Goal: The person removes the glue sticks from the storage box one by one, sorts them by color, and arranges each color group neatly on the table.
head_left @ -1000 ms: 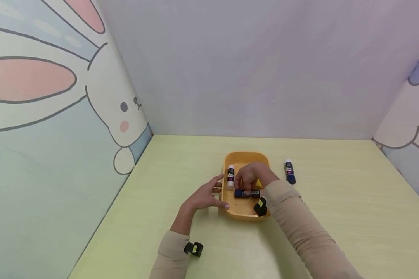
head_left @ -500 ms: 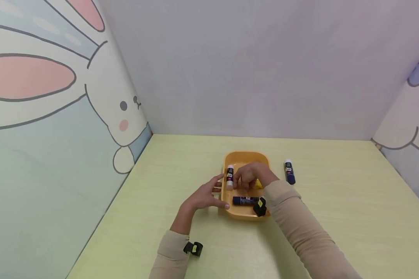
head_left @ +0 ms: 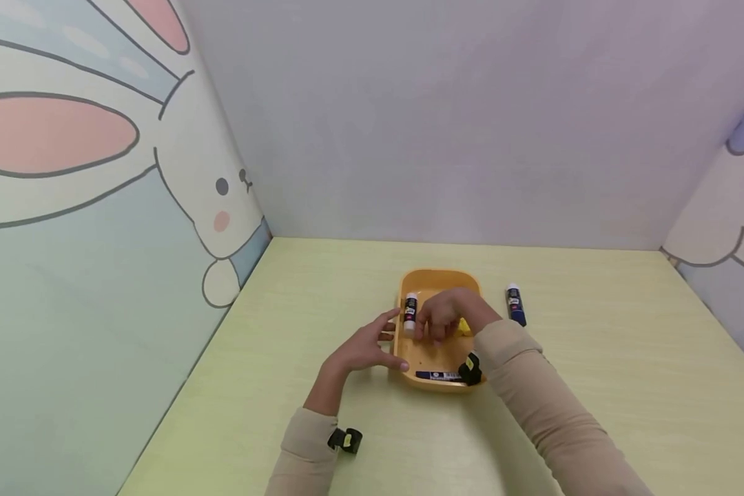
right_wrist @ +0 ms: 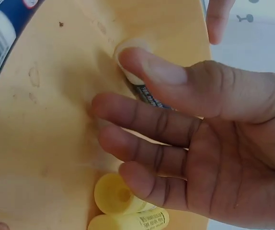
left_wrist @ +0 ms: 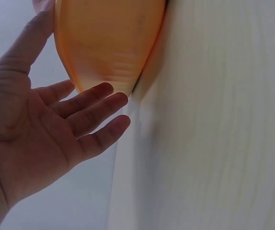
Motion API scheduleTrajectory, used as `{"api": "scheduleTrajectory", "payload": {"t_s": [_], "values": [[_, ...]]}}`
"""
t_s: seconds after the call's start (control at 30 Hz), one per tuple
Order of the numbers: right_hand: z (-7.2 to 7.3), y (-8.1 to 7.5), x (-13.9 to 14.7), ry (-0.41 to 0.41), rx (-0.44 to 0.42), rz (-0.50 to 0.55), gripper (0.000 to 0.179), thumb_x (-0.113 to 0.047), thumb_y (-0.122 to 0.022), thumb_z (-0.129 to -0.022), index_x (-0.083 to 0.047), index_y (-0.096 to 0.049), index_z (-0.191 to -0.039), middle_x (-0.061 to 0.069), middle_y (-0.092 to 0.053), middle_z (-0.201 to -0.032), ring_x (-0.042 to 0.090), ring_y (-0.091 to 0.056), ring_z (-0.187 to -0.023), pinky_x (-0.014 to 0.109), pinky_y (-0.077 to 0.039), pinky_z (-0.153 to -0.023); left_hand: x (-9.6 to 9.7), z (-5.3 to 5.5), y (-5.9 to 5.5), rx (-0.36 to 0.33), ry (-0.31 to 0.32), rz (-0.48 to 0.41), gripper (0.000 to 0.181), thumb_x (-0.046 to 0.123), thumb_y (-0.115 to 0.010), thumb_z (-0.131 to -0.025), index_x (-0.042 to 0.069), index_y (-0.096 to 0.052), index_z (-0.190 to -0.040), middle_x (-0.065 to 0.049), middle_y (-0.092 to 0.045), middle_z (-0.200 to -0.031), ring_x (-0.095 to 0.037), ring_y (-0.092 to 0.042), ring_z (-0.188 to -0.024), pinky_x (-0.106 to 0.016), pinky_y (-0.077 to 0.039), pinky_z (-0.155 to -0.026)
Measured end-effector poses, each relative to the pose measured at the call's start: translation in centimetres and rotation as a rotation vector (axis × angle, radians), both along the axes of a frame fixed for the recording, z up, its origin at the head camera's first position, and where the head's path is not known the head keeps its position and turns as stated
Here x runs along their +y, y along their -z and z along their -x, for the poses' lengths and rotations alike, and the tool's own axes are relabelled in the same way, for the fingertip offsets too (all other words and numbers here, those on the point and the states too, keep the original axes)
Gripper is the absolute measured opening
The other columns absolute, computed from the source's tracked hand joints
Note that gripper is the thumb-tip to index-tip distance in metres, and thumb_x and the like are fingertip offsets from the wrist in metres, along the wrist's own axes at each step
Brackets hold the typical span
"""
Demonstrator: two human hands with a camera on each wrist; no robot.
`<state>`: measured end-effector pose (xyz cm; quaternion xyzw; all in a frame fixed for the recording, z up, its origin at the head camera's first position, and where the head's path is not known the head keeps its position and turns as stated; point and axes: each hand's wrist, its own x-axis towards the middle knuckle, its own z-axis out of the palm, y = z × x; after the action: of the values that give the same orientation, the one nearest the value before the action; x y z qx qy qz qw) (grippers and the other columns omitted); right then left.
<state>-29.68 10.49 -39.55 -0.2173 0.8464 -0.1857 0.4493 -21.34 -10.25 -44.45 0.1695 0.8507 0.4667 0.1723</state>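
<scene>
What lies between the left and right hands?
In the head view, a white-ended glue stick and the orange tray's left side lie between them.

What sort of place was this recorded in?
Probably a child-themed corner or booth: a white cartoon rabbit decorates the pale blue left wall, and a shallow orange plastic tray sits on a pale yellow-green wood-grain table.

orange tray (head_left: 426,355), yellow tubes (right_wrist: 123,219), white dark-banded stick (head_left: 410,311)
</scene>
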Motion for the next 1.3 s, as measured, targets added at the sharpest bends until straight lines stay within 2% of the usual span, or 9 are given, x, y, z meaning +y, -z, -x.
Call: {"api": "scheduleTrajectory", "payload": {"t_s": [0.13, 0.4, 0.73, 0.97, 1.03, 1.13, 1.3], "values": [[-0.6, -0.4, 0.3, 0.000, -0.066, -0.008, 0.034, 0.003, -0.066, -0.079, -0.017, -0.066, -0.106, 0.004, -0.059, -0.101, 0.024, -0.054, -0.091, 0.041, -0.051, -0.078, 0.2, 0.0, 0.1, 0.000, 0.006, 0.002, 0.099, 0.032, -0.083, -0.069, 0.023, -0.025, -0.148, -0.008, -0.045, -0.136, -0.028, -0.046, -0.120, -0.047, -0.041, -0.094], [-1.3, -1.3, 0.4, -0.040, -0.137, -0.028, 0.036, 0.002, -0.067, -0.078, -0.017, -0.066, -0.108, 0.006, -0.062, -0.103, 0.023, -0.057, -0.093, 0.043, -0.053, -0.074, 0.1, 0.1, -0.1, -0.011, -0.025, 0.010, 0.099, 0.033, -0.084, -0.067, 0.025, -0.026, -0.147, -0.008, -0.046, -0.135, -0.027, -0.045, -0.121, -0.049, -0.041, -0.094], [-2.5, -0.8, 0.8, 0.006, -0.247, -0.021, 0.039, 0.003, -0.069, -0.077, -0.017, -0.066, -0.111, 0.007, -0.060, -0.107, 0.025, -0.056, -0.096, 0.045, -0.053, -0.074, 0.1, 0.1, 0.0, -0.032, -0.026, 0.007, 0.099, 0.032, -0.084, -0.068, 0.027, -0.026, -0.147, -0.008, -0.045, -0.135, -0.027, -0.045, -0.121, -0.049, -0.040, -0.094], [-2.6, -0.2, 1.0, 0.017, -0.279, -0.041, 0.039, 0.004, -0.069, -0.077, -0.016, -0.065, -0.109, 0.009, -0.059, -0.106, 0.027, -0.059, -0.092, 0.044, -0.054, -0.074, 0.2, 0.1, -0.1, -0.025, -0.032, 0.009, 0.098, 0.032, -0.084, -0.068, 0.027, -0.026, -0.147, -0.008, -0.045, -0.136, -0.026, -0.045, -0.121, -0.048, -0.041, -0.094], [-2.0, 1.0, 1.3, -0.011, -0.273, -0.036, 0.037, 0.001, -0.069, -0.078, -0.018, -0.064, -0.109, 0.007, -0.056, -0.106, 0.027, -0.059, -0.089, 0.044, -0.054, -0.071, 0.2, 0.2, -0.1, -0.021, -0.030, 0.009, 0.098, 0.032, -0.084, -0.068, 0.026, -0.026, -0.147, -0.008, -0.045, -0.136, -0.026, -0.045, -0.121, -0.048, -0.041, -0.094], [-2.1, 1.2, 1.2, -0.031, -0.259, -0.051, 0.037, -0.002, -0.071, -0.077, -0.019, -0.063, -0.108, 0.006, -0.055, -0.108, 0.027, -0.060, -0.089, 0.043, -0.054, -0.071, 0.2, 0.1, -0.2, -0.021, -0.029, 0.007, 0.099, 0.031, -0.084, -0.068, 0.026, -0.026, -0.147, -0.008, -0.045, -0.136, -0.027, -0.045, -0.121, -0.048, -0.041, -0.094], [-2.8, 0.9, 0.8, -0.015, -0.248, -0.061, 0.038, 0.001, -0.072, -0.076, -0.020, -0.065, -0.107, 0.006, -0.056, -0.108, 0.027, -0.058, -0.091, 0.042, -0.054, -0.073, 0.3, 0.0, 0.0, -0.026, -0.036, 0.003, 0.099, 0.031, -0.084, -0.068, 0.027, -0.026, -0.147, -0.008, -0.046, -0.135, -0.028, -0.046, -0.121, -0.050, -0.041, -0.092]]}}
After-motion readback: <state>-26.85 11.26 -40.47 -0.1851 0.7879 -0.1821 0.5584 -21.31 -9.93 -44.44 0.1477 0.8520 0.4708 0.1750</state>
